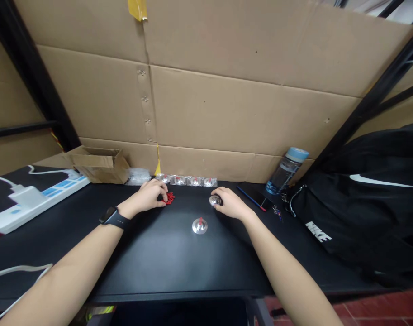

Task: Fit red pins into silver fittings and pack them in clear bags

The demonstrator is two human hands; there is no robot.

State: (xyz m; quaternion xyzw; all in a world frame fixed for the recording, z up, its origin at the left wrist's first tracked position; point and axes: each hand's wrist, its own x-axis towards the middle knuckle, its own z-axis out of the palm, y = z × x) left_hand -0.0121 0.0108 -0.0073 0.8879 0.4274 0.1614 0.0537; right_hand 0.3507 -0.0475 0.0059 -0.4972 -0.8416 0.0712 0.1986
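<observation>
My left hand [152,194], with a dark watch on its wrist, has its fingers curled and their tips on a small heap of red cords [170,198]. Between the fingers and thumb of my right hand [229,203] is a shiny metal finger cymbal [213,200], its far edge showing and the rest hidden by the hand. Nearer to me on the black table lies another finger cymbal [200,227], dome up, with a red loop standing from its middle. Several more cymbals with red loops [195,181] lie in clear wrapping along the cardboard wall.
An open cardboard box [99,165] and clear plastic bags [138,176] stand at the back left. A white power strip [26,213] lies at the left. To the right are a blue pen [251,198], a water bottle [287,172], a keyring [277,213] and a black backpack [369,199].
</observation>
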